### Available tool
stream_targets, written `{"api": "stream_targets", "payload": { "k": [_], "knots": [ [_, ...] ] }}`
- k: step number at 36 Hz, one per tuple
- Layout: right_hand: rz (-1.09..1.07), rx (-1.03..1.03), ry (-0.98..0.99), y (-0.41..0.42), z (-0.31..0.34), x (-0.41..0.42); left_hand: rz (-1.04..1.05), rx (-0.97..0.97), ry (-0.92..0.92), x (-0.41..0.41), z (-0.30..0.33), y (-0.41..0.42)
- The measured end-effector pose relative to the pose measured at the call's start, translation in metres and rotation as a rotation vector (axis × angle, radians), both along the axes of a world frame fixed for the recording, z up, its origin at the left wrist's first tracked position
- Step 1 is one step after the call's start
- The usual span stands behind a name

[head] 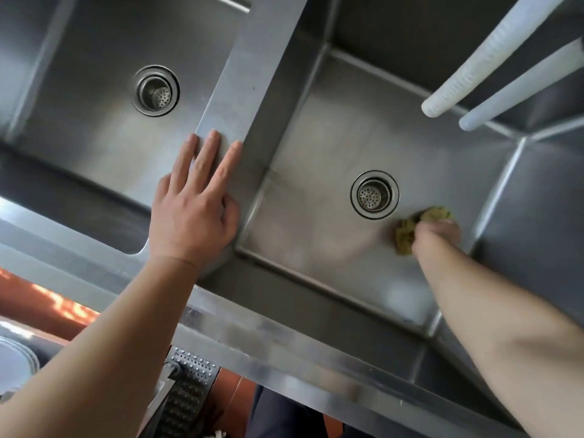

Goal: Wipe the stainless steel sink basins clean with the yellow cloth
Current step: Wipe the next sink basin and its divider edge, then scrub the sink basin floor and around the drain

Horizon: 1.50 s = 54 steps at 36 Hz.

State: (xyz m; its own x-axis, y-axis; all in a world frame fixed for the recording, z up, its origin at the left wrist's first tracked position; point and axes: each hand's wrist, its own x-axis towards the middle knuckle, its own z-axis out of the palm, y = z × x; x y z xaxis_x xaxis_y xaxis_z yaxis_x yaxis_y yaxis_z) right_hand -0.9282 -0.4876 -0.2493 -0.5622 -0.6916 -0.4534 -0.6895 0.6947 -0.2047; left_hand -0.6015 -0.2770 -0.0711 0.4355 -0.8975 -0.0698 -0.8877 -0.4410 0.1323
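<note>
steel double sink: the left hand [192,216] lies flat, fingers spread, on the divider [240,99] between the basins. in the right basin [316,235] the right hand [437,237] bunches the yellow cloth [410,230] against the floor, just right of the drain [374,195]; cloth pokes out beyond its grip.

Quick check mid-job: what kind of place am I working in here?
Most likely a commercial or canteen kitchen wash area. Two deep stainless steel basins sit side by side, each with a strainer drain, and two white hoses hang over the right one, where the right hand rubs the yellow cloth.
</note>
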Motion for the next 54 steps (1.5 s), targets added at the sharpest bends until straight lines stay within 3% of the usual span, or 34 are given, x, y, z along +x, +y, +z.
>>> {"api": "stream_targets", "payload": {
  "k": [4, 6, 9, 11, 13, 15, 20, 23, 25, 28, 33, 43, 47, 49, 54],
  "knots": [
    [-0.106, 0.021, -0.024, -0.035, -0.040, -0.034, 0.011, -0.002, -0.003, 0.000, -0.001, 0.000],
    [-0.139, -0.052, -0.131, -0.047, -0.046, -0.019, 0.012, -0.003, -0.003, 0.000, -0.001, -0.001],
    [-0.200, -0.201, -0.427, -0.045, -0.004, 0.050, 0.015, -0.003, -0.006, 0.000, -0.001, 0.000],
    [0.027, -0.189, -0.516, -0.038, 0.004, 0.083, 0.022, -0.002, -0.010, 0.000, -0.002, 0.000],
    [0.411, -0.198, -0.472, -0.028, -0.004, 0.099, 0.022, -0.003, -0.009, 0.000, -0.002, 0.000],
    [0.779, 0.013, -0.356, -0.013, -0.008, 0.107, 0.015, -0.003, -0.010, 0.000, -0.002, 0.000],
    [1.187, -0.003, -0.238, 0.016, -0.009, 0.094, 0.019, -0.003, -0.015, 0.000, -0.004, 0.001],
    [1.472, 0.275, -0.081, 0.025, 0.010, 0.082, 0.019, -0.017, -0.009, -0.001, -0.004, 0.002],
    [1.540, 0.436, 0.005, 0.037, 0.021, 0.065, 0.018, -0.019, -0.001, -0.001, -0.003, 0.002],
    [1.348, 0.555, 0.000, 0.054, 0.036, 0.032, 0.019, -0.016, 0.020, 0.000, -0.002, 0.002],
    [0.774, 0.321, -0.239, 0.083, 0.091, -0.005, 0.008, 0.022, 0.083, 0.002, 0.004, 0.003],
    [0.535, -0.116, -0.447, 0.098, 0.228, -0.056, 0.174, -0.052, 0.310, -0.038, 0.044, -0.026],
    [0.486, -0.270, -0.429, 0.116, 0.275, -0.074, 0.006, -0.108, 0.652, -0.109, 0.072, -0.039],
    [0.448, -0.262, -0.526, 0.125, 0.293, -0.083, -0.147, -0.051, 0.784, -0.147, 0.086, -0.041],
    [0.469, -0.119, -0.753, 0.135, 0.320, -0.106, -0.516, 0.083, 0.790, -0.216, 0.111, -0.038]
  ]
}}
